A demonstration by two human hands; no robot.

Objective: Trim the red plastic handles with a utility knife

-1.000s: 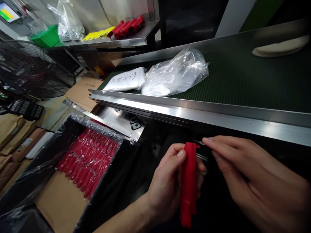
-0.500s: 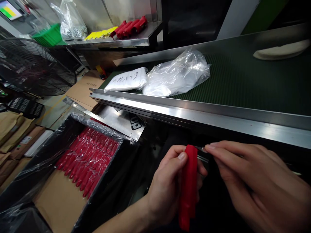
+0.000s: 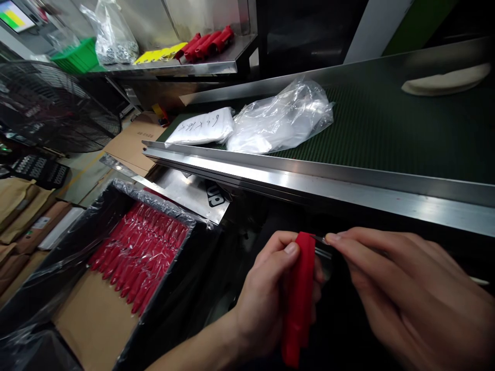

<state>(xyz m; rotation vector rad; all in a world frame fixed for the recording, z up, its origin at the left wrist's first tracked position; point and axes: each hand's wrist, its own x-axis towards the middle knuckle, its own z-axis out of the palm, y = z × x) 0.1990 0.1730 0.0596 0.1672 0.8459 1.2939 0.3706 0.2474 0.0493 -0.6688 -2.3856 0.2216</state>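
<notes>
In the head view, my left hand (image 3: 266, 293) is wrapped round a long red plastic part (image 3: 300, 293), held nearly upright with its lower end near the bottom edge. A clear, shiny piece (image 3: 323, 252) shows at the part's right side, between it and my left fingertips; its kind is not plain. My right hand (image 3: 410, 283) pinches a thin metal piece (image 3: 320, 239) between thumb and forefinger. The thin piece reaches to the top right edge of the red part. Most of it is hidden by my fingers, so I cannot tell its kind.
Ahead runs a green conveyor belt (image 3: 367, 139) with a metal rail (image 3: 294, 180). Plastic bags (image 3: 282, 118) lie on it. A lined box (image 3: 154, 324) at left holds rows of bagged red parts (image 3: 143, 252). Beyond, a shelf (image 3: 216, 67) carries more red parts (image 3: 209, 44).
The red part has tilted slightly, its lower end shifting left. My right hand has moved slightly right and down, and more of the thin metal piece shows at the part's top.
</notes>
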